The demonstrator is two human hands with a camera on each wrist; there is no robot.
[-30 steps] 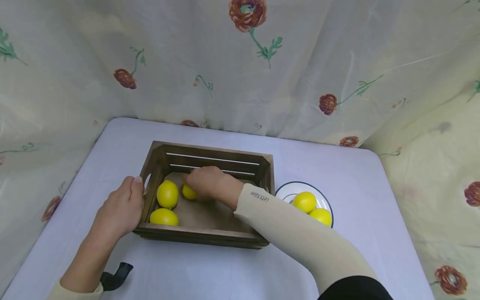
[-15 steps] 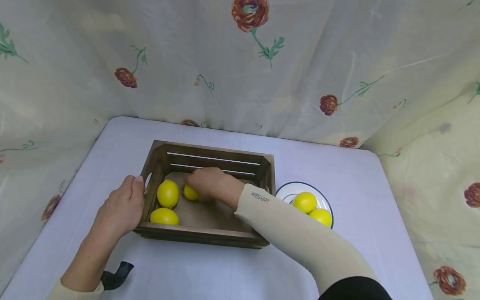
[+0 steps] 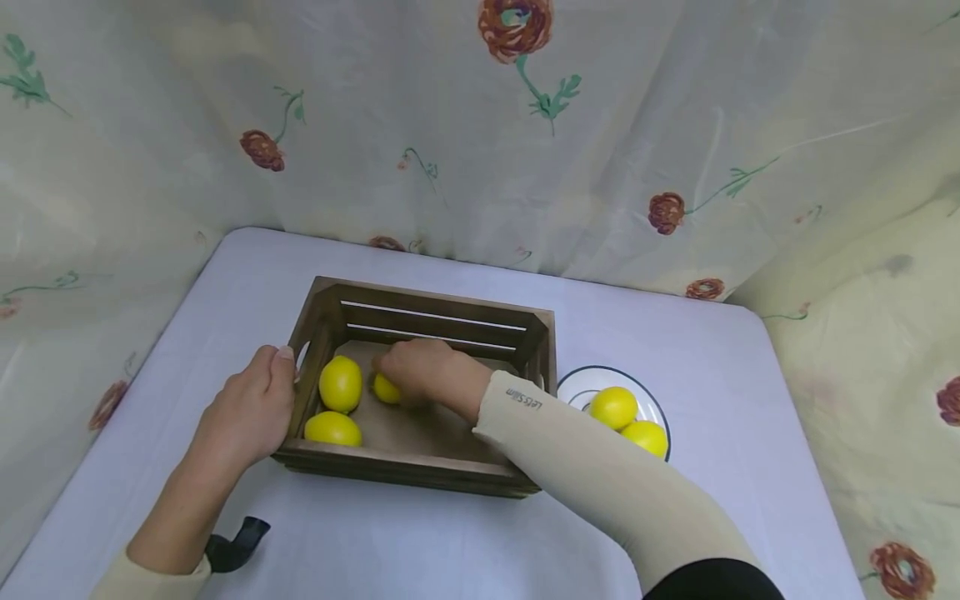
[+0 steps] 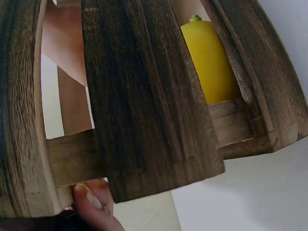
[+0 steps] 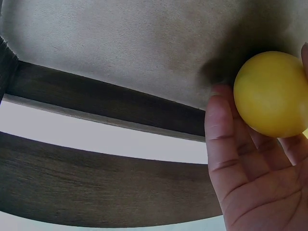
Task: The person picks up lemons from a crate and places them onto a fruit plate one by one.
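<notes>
A dark wooden slatted crate stands mid-table. My left hand grips its left end wall, thumb at the rim; a fingertip shows under the slats. My right hand reaches into the crate and holds a small yellow lemon against the floor. In the right wrist view that lemon sits between my thumb and fingers. Two more lemons lie in the crate's left part, one behind and one in front. One of them shows through the slats.
A white plate with a dark rim sits just right of the crate and carries two lemons. A floral curtain closes off the back and both sides. A black strap piece lies by my left wrist.
Both hands stay where they were, the left on the crate end and the right on the lemon. Only the head view has drifted slightly.
</notes>
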